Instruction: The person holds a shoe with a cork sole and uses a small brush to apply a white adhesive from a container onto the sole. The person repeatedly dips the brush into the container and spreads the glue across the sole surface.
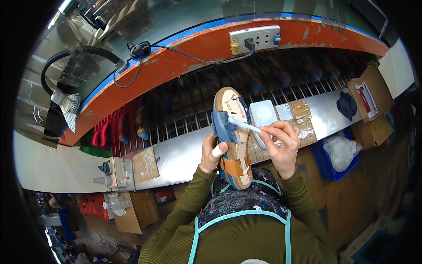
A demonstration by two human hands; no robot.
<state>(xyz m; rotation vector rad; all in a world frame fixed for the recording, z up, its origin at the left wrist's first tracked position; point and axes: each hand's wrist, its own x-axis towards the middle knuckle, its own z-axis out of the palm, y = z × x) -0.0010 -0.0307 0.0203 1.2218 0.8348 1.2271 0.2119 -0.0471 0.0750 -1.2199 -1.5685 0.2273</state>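
Note:
My left hand [209, 153], with a pale wrap on the thumb, grips a sandal [239, 152] by its side. The sandal has a cork sole, a light footbed, a dark blue strap [225, 127] toward its far end and a tan strap [232, 167] at its near end. My right hand [282, 143] pinches a slim pale blue-white stick-like tool [244, 125], probably a brush. Its far tip meets the edge of the blue strap; the kind of tip cannot be made out. Just beyond my right hand stands a white plastic container [263, 111].
Behind the metal ledge [176, 160] runs a conveyor of metal rods [189, 105] carrying shoes, under an orange-edged housing [184, 57] with a power strip [255, 38]. At right are a blue bin [336, 176] and an open carton [371, 94]. A brush head [70, 108] hangs at left.

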